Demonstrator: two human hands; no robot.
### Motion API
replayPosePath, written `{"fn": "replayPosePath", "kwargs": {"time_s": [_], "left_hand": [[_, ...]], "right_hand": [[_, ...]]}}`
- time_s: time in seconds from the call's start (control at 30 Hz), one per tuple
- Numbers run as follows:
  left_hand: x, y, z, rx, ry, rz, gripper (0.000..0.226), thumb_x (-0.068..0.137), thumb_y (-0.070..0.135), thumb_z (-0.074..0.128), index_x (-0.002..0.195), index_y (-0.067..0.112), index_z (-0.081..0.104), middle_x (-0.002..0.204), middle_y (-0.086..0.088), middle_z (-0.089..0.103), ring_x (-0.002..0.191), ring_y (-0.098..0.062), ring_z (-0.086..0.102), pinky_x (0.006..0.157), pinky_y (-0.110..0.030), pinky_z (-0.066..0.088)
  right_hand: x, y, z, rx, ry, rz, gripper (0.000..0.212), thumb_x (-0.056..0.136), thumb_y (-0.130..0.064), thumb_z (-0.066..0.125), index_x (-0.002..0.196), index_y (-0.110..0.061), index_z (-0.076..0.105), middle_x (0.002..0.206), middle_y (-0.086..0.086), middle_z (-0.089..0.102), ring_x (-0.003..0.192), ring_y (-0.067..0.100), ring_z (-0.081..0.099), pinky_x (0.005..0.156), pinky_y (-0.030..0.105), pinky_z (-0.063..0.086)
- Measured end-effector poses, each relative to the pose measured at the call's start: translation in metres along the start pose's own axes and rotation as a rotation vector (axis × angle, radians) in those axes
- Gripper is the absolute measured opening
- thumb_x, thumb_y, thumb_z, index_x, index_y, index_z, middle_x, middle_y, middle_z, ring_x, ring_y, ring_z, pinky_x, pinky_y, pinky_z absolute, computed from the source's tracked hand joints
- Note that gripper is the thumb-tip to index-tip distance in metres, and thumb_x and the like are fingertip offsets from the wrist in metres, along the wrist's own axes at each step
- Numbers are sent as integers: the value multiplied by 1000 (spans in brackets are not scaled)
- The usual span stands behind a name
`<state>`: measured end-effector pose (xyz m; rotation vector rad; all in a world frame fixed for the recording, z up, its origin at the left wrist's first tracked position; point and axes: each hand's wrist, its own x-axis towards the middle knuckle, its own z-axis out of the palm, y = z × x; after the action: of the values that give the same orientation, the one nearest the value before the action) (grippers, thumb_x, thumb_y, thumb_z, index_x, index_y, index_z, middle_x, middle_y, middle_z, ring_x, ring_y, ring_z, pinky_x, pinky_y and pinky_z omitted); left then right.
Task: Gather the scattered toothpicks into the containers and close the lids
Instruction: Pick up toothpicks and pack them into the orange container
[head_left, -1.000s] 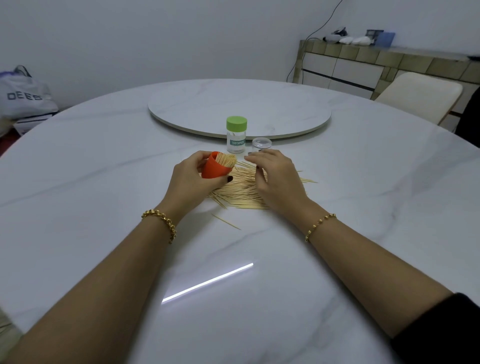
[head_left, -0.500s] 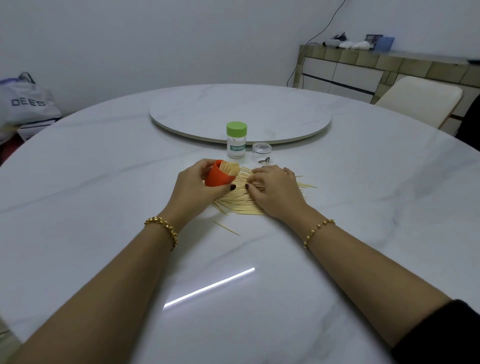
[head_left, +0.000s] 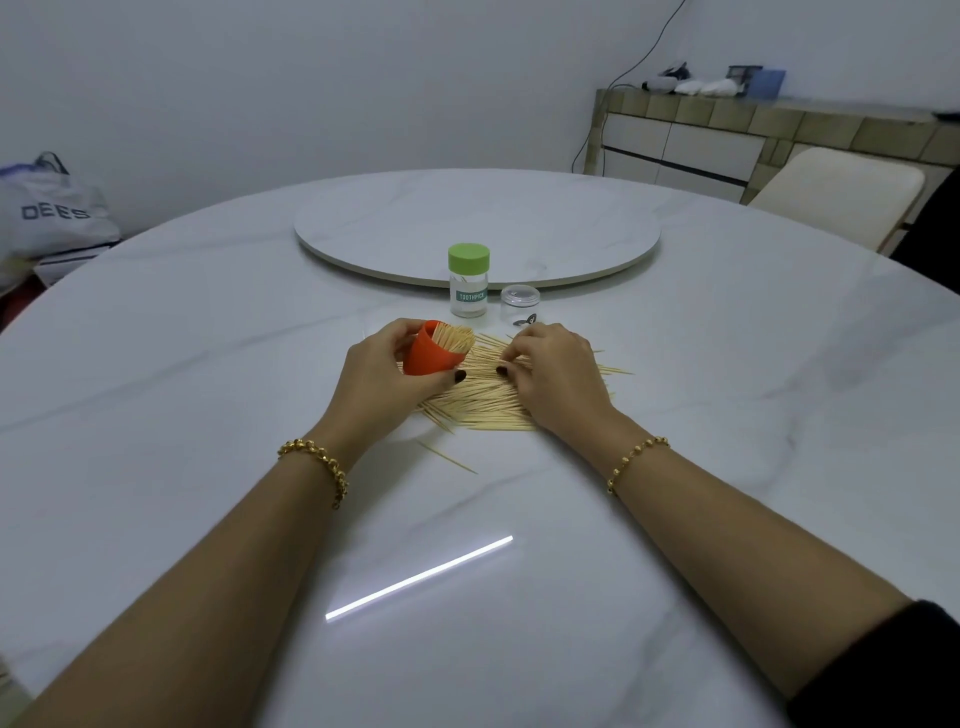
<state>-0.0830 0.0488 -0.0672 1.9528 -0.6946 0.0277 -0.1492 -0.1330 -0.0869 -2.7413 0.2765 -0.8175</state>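
**Item: toothpick gathering, mid-fill.**

- Left hand (head_left: 387, 374): fingers and thumb curled round the orange cup (head_left: 428, 356), holding it tipped toward the right just above the bench (head_left: 208, 389). A bundle of toothpicks (head_left: 454, 338) shows at its mouth. Grip and tilt match those of a second ago.
- Right hand (head_left: 556, 374): a second ago it lay flatter over the far edge of the heap. Now its fingers are bent down onto the loose toothpicks (head_left: 483, 405) with the thumb drawn in, pinching at a few. Whether any are lifted cannot be told.
- Loose toothpicks: a wide heap on the bench between and under both hands. One stray stick (head_left: 447, 457) lies nearer the person, apart from the heap.
- Green-lidded jar (head_left: 468, 280): upright beyond the heap, lid on.
- Small clear jar (head_left: 519, 304): just beside it, to the right.
- Turntable (head_left: 478, 223): behind both jars.

Assessment: the change suggests another pinch is being collected for the cup. Most of the heap is still to gather, and the cup has no lid on.
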Motion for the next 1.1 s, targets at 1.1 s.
{"fn": "replayPosePath", "kwargs": {"time_s": [1.1], "left_hand": [[1,-3,1,92,-17,39,61,69,29,84,124,18,59,115,3,64,106,-11,58,74,-4,40]], "right_hand": [[2,-8,-4,330,319,-187,24,82,3,51,93,-2,71,85,11,69,77,28,64,69,42,53]]}}
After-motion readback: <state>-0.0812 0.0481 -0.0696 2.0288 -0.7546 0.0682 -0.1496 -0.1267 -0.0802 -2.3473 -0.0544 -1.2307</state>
